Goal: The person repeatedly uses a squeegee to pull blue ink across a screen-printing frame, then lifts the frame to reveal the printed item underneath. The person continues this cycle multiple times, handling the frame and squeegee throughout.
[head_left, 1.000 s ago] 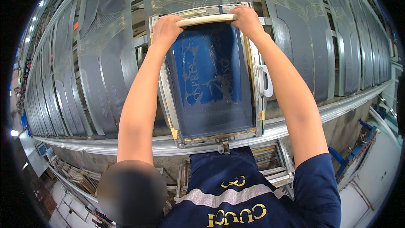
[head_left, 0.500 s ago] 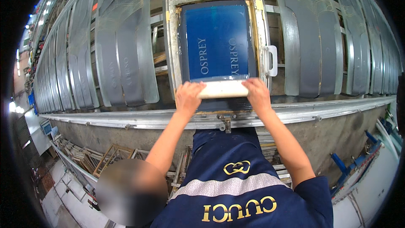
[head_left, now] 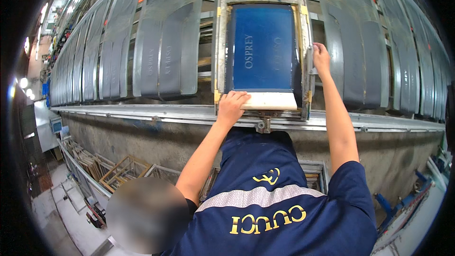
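My left hand is closed on the left end of a cream squeegee, which lies across the near end of a screen frame. The frame holds a blue mesh with pale lettering. My right hand has left the squeegee and is closed on the handle at the frame's right side. The frame sits over a row of grey printed panels, on a metal rail.
Long grey panels line the bench to both sides. Below the rail are stacked wooden screen frames at the lower left and blue metal parts at the lower right.
The squeegee has come from the screen's far end to its near end, leaving smoother blue over the mesh. My right hand has moved from the squeegee up to the side handle.
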Available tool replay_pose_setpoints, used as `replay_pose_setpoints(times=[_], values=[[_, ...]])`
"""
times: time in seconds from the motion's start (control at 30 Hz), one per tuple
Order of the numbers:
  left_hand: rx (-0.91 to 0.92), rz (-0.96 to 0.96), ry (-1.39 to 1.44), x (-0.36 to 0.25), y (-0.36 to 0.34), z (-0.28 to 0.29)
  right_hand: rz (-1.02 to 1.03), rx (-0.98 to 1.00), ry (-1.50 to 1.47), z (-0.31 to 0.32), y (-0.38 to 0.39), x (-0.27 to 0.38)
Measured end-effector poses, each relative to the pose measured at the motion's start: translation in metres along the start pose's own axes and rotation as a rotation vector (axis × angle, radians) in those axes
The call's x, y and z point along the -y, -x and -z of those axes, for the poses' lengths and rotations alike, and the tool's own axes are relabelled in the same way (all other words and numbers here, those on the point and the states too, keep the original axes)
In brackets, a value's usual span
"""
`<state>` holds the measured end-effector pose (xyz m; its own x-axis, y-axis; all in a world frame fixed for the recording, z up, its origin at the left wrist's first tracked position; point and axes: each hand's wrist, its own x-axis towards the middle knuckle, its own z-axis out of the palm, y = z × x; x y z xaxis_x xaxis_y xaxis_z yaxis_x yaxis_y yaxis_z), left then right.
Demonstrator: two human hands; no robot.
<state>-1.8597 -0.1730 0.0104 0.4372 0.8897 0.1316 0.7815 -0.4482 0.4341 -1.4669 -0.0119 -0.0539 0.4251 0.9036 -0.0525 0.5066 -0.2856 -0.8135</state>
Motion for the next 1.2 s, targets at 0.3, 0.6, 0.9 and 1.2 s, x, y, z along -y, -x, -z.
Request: replay_pose_setpoints(times=[0.3, 0.6, 0.9, 1.2], values=[[-0.053, 0.105, 0.067, 0.055, 0.053, 0.053, 0.093, -0.174, 0.044, -0.074, 0.05, 0.103], [0.051, 0.081, -0.041, 0.28, 0.134, 0.187, 0.066, -0.108, -0.214, -0.295, 0.163, 0.237], [0.01, 0.078, -0.12, 0.359, 0.18, 0.224, 0.014, -0.065, -0.133, -0.366, 0.203, 0.293], [-0.013, -0.039, -0.122, 0.368, 0.205, 0.229, 0.101, -0.127, -0.026, -0.387, 0.187, 0.276]])
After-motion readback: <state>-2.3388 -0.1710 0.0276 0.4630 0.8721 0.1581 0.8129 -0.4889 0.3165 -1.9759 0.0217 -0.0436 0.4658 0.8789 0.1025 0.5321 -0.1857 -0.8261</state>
